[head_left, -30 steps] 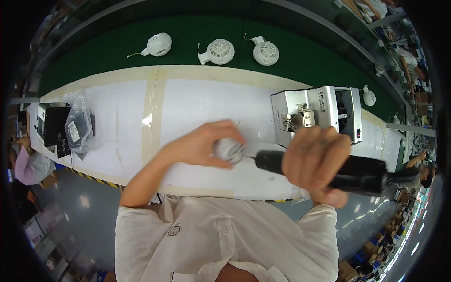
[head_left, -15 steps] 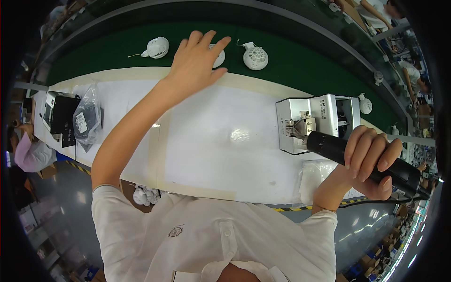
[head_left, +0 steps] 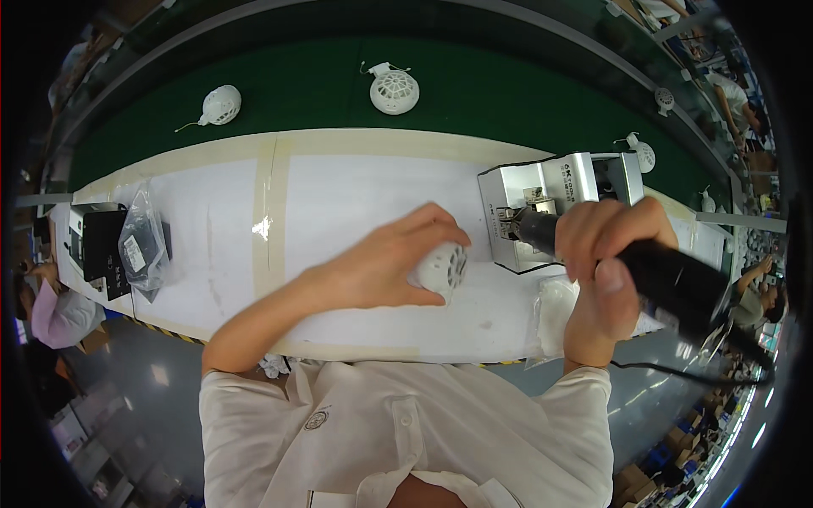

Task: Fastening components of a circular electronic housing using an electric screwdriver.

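My left hand (head_left: 385,258) is closed around a round white slotted housing (head_left: 445,269), tilted above the middle of the white table. The housing looks like a small handheld fan head; my fingers cover part of it. In my right hand (head_left: 605,254) is a black electric screwdriver (head_left: 677,284) with a cord, its front end pointing left at the silver screw feeder (head_left: 529,207). Whether the bit touches the feeder cannot be made out. Across the green belt lie other white housings with thin wires, one at the centre (head_left: 394,91) and another at left (head_left: 222,104).
On the table's left end stand a black-and-silver device (head_left: 102,245) and a clear plastic bag (head_left: 146,245). Another plastic bag (head_left: 555,317) lies by the near right edge. A metal rail (head_left: 525,17) runs behind the belt. People sit at both far sides.
My left hand has come back from the belt with a white housing in it. The right hand has turned the screwdriver slightly, its tip nearer the feeder. Housings on the belt have shifted left.
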The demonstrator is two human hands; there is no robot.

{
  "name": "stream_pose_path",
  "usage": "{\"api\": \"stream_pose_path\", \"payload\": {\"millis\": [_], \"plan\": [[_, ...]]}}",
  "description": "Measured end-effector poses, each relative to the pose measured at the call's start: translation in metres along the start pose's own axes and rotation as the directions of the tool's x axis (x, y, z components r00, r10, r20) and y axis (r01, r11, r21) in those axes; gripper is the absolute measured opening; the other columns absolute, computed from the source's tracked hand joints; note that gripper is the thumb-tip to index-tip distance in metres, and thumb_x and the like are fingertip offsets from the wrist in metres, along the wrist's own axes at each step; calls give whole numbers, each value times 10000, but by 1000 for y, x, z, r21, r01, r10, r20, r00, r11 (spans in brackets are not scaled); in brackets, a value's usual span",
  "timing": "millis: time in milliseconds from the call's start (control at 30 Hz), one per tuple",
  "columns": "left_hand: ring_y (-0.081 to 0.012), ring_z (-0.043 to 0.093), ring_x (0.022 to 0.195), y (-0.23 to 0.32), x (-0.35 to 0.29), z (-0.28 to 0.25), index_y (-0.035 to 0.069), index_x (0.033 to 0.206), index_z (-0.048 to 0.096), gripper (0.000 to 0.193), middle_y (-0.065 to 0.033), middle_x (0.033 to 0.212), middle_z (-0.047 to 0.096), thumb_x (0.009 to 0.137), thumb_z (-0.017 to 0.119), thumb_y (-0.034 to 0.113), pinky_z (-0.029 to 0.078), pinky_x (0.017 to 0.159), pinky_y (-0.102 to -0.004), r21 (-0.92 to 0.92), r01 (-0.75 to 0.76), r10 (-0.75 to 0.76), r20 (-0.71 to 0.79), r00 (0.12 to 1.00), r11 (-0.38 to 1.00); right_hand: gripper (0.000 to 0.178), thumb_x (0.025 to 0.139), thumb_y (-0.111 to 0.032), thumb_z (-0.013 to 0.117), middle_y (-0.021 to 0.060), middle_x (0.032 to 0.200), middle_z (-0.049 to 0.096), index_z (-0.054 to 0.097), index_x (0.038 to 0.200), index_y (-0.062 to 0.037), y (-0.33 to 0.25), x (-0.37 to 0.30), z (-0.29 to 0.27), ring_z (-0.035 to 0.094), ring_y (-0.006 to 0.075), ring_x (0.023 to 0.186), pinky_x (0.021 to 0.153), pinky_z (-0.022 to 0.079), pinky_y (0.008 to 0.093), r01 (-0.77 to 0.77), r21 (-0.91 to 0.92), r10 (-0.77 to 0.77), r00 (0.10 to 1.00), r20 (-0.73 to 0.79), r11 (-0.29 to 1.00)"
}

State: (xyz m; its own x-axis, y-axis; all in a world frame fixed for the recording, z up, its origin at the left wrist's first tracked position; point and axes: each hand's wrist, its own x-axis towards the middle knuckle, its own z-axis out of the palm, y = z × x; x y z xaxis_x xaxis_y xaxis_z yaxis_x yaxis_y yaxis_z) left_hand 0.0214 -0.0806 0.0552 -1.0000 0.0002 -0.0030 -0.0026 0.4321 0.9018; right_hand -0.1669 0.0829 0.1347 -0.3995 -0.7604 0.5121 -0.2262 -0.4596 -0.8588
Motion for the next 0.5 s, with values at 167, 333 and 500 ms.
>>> {"api": "stream_pose_path", "payload": {"millis": [167,333,500], "plan": [[-261,569,1192,-42,-3,41,106,1294,540,591,-53,1353,547,762,777,6,471,999,-346,-174,-77,52,-145,988,982,193,799,-183,710,1,595,600,561,903,-115,16,5,-9,533,134,454,467,478,247,-127,467,21,974,227,875],[-265,572,1201,-47,-10,51,111,1283,520,610,-59,1345,566,747,789,-5,470,1015,-360,-300,-49,-15,-207,978,953,204,726,-122,796,35,585,610,629,828,-64,13,4,3,515,170,457,490,473,261,-90,558,-75,961,266,825],[-264,579,1188,-52,-8,53,112,1285,508,622,-59,1345,566,745,797,3,472,1011,-364,-287,-57,-7,-217,976,956,191,726,-125,801,41,597,623,639,812,-69,22,-2,7,520,173,461,482,471,263,-60,547,-89,966,242,835]]}}
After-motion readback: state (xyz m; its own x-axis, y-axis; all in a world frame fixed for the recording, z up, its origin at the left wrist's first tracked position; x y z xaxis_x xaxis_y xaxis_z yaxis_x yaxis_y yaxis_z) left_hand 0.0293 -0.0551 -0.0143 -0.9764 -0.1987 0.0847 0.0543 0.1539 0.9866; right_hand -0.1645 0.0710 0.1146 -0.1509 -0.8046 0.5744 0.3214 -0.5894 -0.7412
